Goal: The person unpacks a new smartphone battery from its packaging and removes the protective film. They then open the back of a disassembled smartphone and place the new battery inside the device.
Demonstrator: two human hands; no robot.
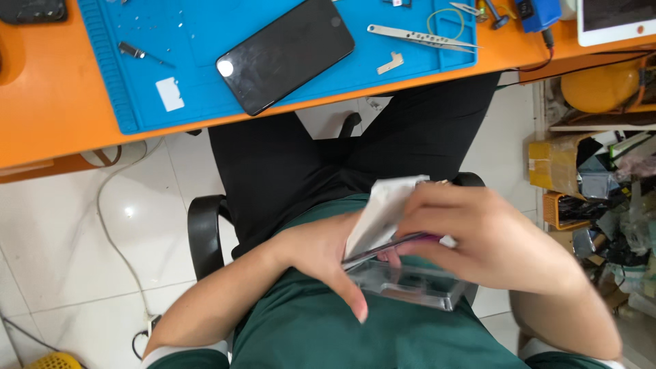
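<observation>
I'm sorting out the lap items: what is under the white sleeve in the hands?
Under the white sleeve a thin dark panel edge shows, above a clear plastic case. The left hand and right hand cover the rest.

My orange workbench (48,102) runs across the top, carrying a blue silicone repair mat (205,41); on the mat lie a black smartphone, face-up and slanted (285,55), long steel tweezers (420,37), a small white card (169,93), a small pale metal bracket (390,63) and scattered tiny screws (147,24); a white tablet (615,19) sits at my bench's right end.
</observation>
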